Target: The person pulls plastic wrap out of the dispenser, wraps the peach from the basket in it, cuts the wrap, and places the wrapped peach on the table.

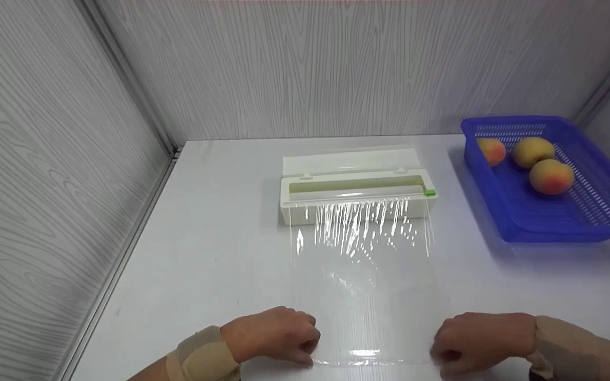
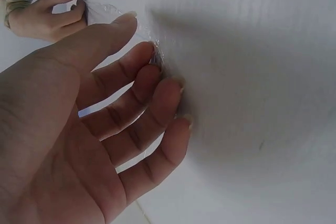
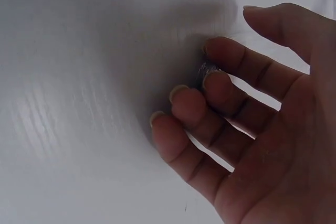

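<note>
A sheet of clear cling film [image 1: 358,280] stretches from a white dispenser box [image 1: 299,215] towards the front of the white table. My left hand [image 1: 276,333] holds the sheet's near left corner; in the left wrist view crinkled film shows at the index and middle fingertips, with the thumb lifted apart. At the near right corner, my right hand [image 1: 477,338] has a bit of film between the index and middle fingertips, its thumb spread away in the right wrist view. Both hands have bent fingers close to the table. The box's lid [image 1: 352,161] is flipped back, exposing the roll.
A blue plastic basket [image 1: 559,235] with three peaches, one of them this red-and-yellow peach [image 1: 551,176], stands at the right. A green slider [image 1: 429,192] sits at the box's right end. Wood-grain panels [image 1: 305,69] rise behind the table and on its left.
</note>
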The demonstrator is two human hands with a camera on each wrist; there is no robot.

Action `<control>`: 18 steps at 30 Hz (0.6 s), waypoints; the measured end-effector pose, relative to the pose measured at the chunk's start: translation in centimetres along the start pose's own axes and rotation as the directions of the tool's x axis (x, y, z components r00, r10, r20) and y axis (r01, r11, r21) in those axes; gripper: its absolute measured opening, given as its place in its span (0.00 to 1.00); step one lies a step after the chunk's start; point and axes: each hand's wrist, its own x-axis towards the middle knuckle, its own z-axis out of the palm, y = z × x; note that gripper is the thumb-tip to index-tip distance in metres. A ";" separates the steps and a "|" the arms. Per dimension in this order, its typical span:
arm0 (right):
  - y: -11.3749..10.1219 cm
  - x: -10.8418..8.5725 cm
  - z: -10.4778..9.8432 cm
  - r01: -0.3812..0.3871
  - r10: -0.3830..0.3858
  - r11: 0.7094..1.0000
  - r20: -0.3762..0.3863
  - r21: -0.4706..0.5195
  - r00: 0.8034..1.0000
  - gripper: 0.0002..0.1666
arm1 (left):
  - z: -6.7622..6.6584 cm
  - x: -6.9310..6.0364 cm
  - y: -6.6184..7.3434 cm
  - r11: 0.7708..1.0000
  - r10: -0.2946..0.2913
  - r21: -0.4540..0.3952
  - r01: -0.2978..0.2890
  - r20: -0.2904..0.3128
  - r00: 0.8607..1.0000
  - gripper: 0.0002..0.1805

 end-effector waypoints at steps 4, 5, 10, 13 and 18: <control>0.0 -0.3 -0.5 -0.028 0.023 0.997 0.054 0.077 0.998 0.17 | -0.2 0.0 0.3 0.998 0.008 0.065 -0.007 -0.010 1.000 0.10; 0.0 -0.4 -0.8 -0.034 0.027 0.994 0.067 0.106 0.997 0.18 | -0.3 0.0 0.4 0.996 0.018 0.092 -0.016 -0.016 1.000 0.09; 0.3 -1.3 -3.5 -0.048 0.046 0.976 0.012 0.214 0.999 0.18 | -0.5 0.0 0.6 0.972 0.088 0.222 -0.071 -0.068 0.994 0.06; 0.6 -1.9 -5.6 0.000 0.031 0.980 -0.149 0.201 0.988 0.14 | -0.6 0.1 0.6 0.961 0.130 0.257 -0.098 -0.109 0.986 0.07; 1.9 -3.1 -7.7 0.015 0.015 0.998 -0.450 0.064 0.893 0.12 | -1.3 0.6 0.3 0.961 0.168 0.247 -0.127 -0.153 0.974 0.07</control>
